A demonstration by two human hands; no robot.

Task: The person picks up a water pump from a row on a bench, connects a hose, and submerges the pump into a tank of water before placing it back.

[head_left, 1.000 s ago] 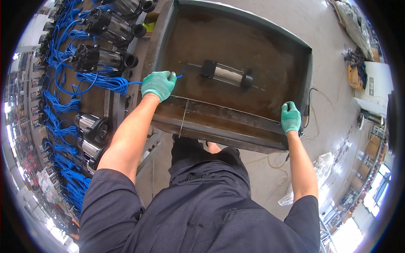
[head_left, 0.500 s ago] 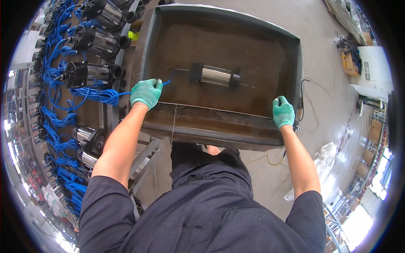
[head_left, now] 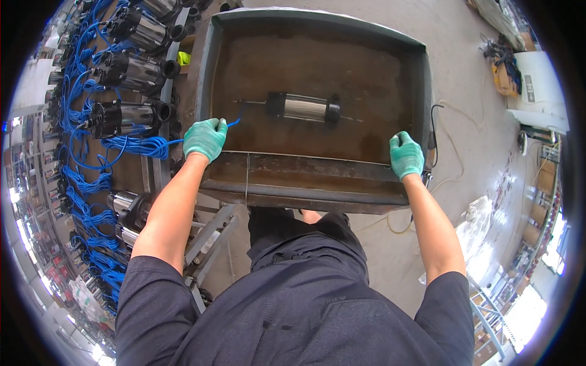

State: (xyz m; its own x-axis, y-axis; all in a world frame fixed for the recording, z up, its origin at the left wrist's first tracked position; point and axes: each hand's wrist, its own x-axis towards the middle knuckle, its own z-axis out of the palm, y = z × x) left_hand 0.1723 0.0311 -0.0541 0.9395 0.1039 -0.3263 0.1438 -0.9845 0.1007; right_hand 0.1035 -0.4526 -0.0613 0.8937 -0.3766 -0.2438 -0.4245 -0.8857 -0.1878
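Note:
A silver-and-black cylindrical pump point(head_left: 304, 108) lies on its side, roughly in the middle of a dark metal tank point(head_left: 204, 67) of brownish water. My left hand point(head_left: 205, 139), in a green glove, is closed around a blue cable point(head_left: 234, 123) at the tank's left side. The cable runs from a coil on the left, past my hand, into the tank. My right hand point(head_left: 406, 156), also gloved in green, is closed at the tank's right side. Its fingers hide whatever they may grip. A thin metal edge point(head_left: 305, 157) crosses the tank between my hands.
Several similar pumps point(head_left: 125, 118) stand along the left with coiled blue cables point(head_left: 137, 146). A metal frame point(head_left: 210, 235) is near my left leg. Thin hoses point(head_left: 455, 165) trail over the floor at right, near clear plastic sheeting point(head_left: 473, 226).
The tank, pump and both hands sit slightly further left in the picture, as the view has shifted a little. Both hands stay closed in the same places at the tank's sides.

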